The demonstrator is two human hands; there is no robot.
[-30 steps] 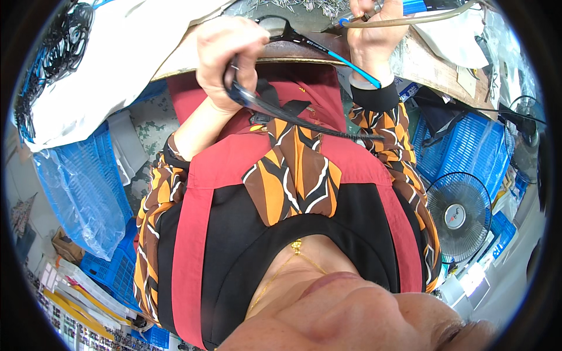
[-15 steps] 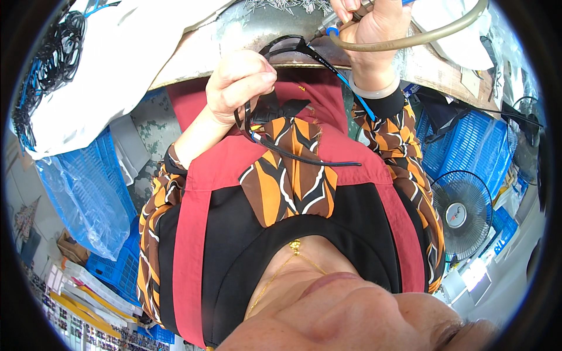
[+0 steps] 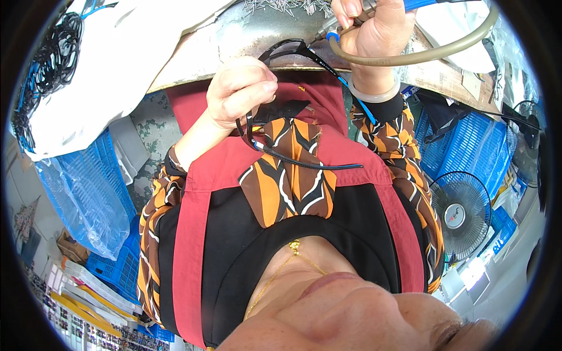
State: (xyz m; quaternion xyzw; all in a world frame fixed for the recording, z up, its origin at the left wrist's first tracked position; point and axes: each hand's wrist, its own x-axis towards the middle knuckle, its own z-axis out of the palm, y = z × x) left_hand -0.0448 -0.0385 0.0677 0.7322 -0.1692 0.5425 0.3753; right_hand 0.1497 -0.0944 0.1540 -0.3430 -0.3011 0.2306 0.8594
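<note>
Pinched in the closed fingers of my left hand point(image 3: 241, 90) is a glasses frame point(image 3: 333, 75), black with blue on its temples. One temple stretches right toward my right wrist; the other hangs below my left hand, across my chest. My right hand point(image 3: 383, 38) is wrapped round a metal screwdriver-like tool point(image 3: 329, 27) with a pale hose point(image 3: 418, 57) curving from it. The thin tip of this tool is at the hinge corner of the frame; whether it touches a screw is too small to tell.
Many small metal screws or pins point(image 3: 287, 7) lie at the far edge of the metal worktop point(image 3: 234, 32). At far left, black glasses parts point(image 3: 55, 55) rest by white sheeting point(image 3: 117, 64). Blue crates point(image 3: 477, 146) and a fan point(image 3: 459, 216) stand at right.
Both hands keep their grips. The glasses frame and the tool tip have shifted slightly toward me, and my right hand has moved a little to the right.
</note>
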